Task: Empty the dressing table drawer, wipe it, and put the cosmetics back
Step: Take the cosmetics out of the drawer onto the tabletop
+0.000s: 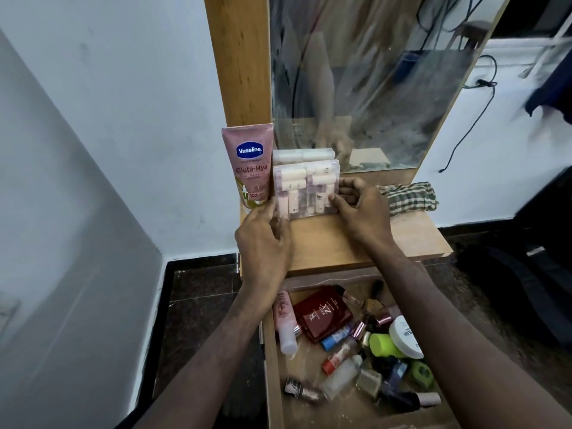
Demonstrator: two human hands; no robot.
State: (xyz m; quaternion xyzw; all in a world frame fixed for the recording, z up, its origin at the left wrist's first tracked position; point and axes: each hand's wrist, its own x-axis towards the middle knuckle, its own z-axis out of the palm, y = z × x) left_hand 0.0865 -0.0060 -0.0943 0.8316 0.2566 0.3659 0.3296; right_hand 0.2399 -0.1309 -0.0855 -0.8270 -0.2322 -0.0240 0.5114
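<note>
1. Fingers of left hand (263, 239) and right hand (360, 209) are clamping the clear cosmetics pack (305, 188) from both sides.
2. Pack is standing upright on the tabletop (356, 243), Vaseline tube (249, 165) just left.
3. Open drawer (272, 366) is lying below both hands, holding cosmetics.

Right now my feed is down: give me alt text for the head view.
Both hands, left and right, hold a clear case of small bottles upright on the dressing table top, beside a pink Vaseline tube. Below, the open drawer is still full of cosmetics; a checked cloth lies near the mirror.
</note>
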